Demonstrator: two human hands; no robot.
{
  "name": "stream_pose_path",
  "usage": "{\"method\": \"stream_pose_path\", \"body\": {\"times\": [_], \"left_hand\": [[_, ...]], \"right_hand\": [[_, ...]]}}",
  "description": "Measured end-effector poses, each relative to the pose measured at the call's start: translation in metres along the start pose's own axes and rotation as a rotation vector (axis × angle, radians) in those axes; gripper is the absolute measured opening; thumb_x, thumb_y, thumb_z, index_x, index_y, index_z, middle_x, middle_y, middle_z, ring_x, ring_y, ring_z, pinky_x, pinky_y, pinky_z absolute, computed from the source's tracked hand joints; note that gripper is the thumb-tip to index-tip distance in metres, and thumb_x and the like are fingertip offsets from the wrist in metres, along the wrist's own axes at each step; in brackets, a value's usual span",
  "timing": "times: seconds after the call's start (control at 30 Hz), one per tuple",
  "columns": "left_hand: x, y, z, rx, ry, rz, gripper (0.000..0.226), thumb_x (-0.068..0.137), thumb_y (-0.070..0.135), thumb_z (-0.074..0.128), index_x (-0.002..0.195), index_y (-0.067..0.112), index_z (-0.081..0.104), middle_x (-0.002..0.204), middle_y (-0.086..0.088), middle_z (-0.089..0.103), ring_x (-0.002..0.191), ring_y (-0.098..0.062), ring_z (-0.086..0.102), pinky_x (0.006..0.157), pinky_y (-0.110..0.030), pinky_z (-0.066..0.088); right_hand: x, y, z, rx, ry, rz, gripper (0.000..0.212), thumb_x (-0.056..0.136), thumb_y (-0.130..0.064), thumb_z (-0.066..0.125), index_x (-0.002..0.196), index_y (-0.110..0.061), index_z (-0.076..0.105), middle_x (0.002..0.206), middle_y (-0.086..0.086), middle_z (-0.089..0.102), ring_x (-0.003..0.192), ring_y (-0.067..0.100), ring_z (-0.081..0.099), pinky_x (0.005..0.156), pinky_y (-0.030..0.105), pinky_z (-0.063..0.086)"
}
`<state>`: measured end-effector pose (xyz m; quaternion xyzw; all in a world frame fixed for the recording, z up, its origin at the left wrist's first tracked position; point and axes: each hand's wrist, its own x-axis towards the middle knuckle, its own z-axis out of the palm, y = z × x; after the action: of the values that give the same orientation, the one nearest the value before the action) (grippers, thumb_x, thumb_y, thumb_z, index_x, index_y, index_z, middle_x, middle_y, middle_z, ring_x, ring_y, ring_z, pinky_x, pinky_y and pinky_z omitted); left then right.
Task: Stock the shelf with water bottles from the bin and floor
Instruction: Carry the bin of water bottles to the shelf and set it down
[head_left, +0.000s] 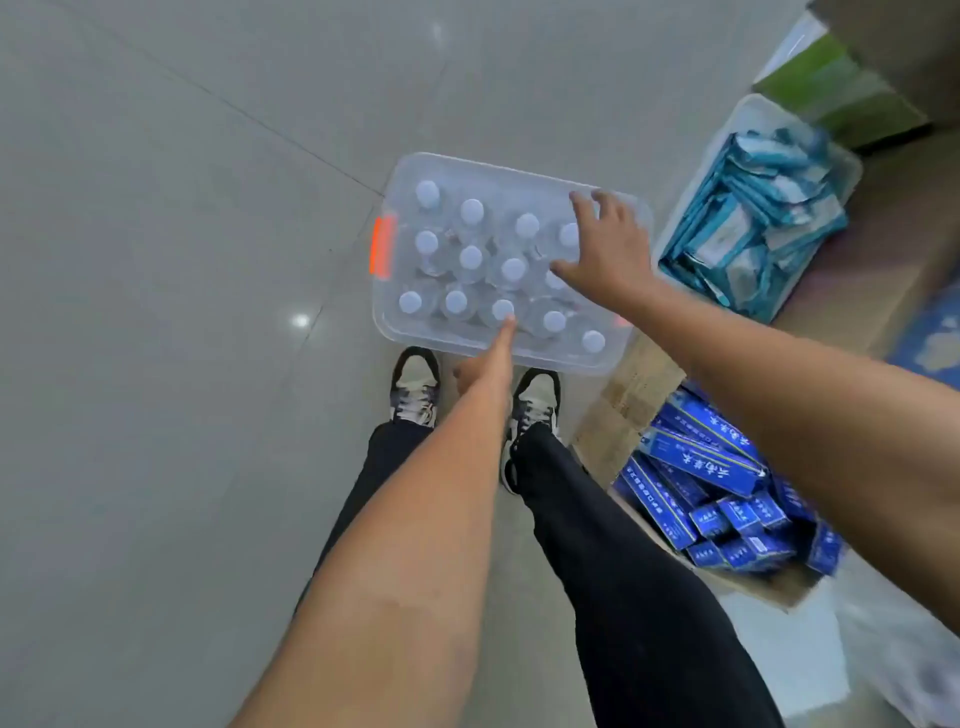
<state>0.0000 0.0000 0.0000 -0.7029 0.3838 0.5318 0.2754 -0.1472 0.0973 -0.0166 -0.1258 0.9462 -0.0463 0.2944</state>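
Likely shop stockroom: boxed goods (717, 499) on tiled floor (182, 260).

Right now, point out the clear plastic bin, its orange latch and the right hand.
clear plastic bin (493, 173): head view, far rim.
orange latch (383, 245): head view, its middle.
right hand (610, 249): head view, back of hand.

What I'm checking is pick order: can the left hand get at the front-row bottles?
Probably yes: the left hand points at a front-row bottle cap in the lidless bin, nothing covering it.

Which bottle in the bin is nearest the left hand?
The bottle third from left in the near row: the left hand has a fingertip at its cap.
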Motion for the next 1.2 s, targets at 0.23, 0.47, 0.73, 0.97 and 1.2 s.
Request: {"method": "stream_pose_path", "body": {"times": [0.23,0.47,0.73,0.97,1.2], "left_hand": [[0.072,0.011,0.046,-0.426,0.117,-0.122,0.12,0.051,0.068,0.09,0.148,0.021,0.036,0.138,-0.006,0.055,0.123,-0.038,0.059,0.103,-0.055,0.05],[0.075,0.017,0.056,-0.516,0.167,-0.137,0.102,0.052,0.067,0.09,0.132,0.02,0.048,0.129,-0.008,0.059,0.11,-0.038,0.063,0.094,-0.053,0.055],[0.072,0.008,0.041,-0.591,0.106,-0.059,0.089,0.069,0.059,0.088,0.138,0.017,0.049,0.124,-0.004,0.062,0.109,-0.031,0.062,0.099,-0.045,0.052],[0.063,0.023,-0.003,-0.573,0.106,0.073,0.054,0.074,0.045,0.089,0.108,0.019,0.056,0.117,-0.002,0.068,0.1,-0.027,0.068,0.093,-0.043,0.057],[-0.018,0.057,-0.06,-0.46,0.085,0.288,0.068,0.061,0.045,0.094,0.114,0.017,0.063,0.11,-0.001,0.074,0.097,-0.024,0.073,0.093,-0.046,0.06]], "right_hand": [[0.078,-0.004,0.058,-0.021,-0.062,-0.038,0.116,0.078,-0.059,0.077,0.164,-0.022,0.008,0.171,0.013,0.008,0.158,0.036,0.003,0.123,0.064,0.008],[0.116,-0.013,0.048,-0.074,-0.003,-0.072,0.095,0.071,-0.057,0.083,0.143,-0.011,0.04,0.143,0.018,0.042,0.134,0.038,0.038,0.113,0.047,0.033],[0.121,-0.012,0.026,-0.037,-0.085,-0.059,0.069,0.074,-0.049,0.082,0.124,-0.013,0.05,0.125,0.017,0.053,0.123,0.035,0.046,0.094,0.042,0.043],[0.08,0.0,-0.001,0.143,-0.03,-0.007,0.043,0.073,-0.038,0.078,0.091,-0.009,0.051,0.093,0.013,0.059,0.086,0.035,0.056,0.067,0.038,0.04],[0.01,-0.02,-0.09,0.232,0.051,0.03,0.044,0.074,-0.044,0.078,0.081,-0.011,0.049,0.072,0.006,0.05,0.072,0.031,0.049,0.058,0.035,0.033]]}}
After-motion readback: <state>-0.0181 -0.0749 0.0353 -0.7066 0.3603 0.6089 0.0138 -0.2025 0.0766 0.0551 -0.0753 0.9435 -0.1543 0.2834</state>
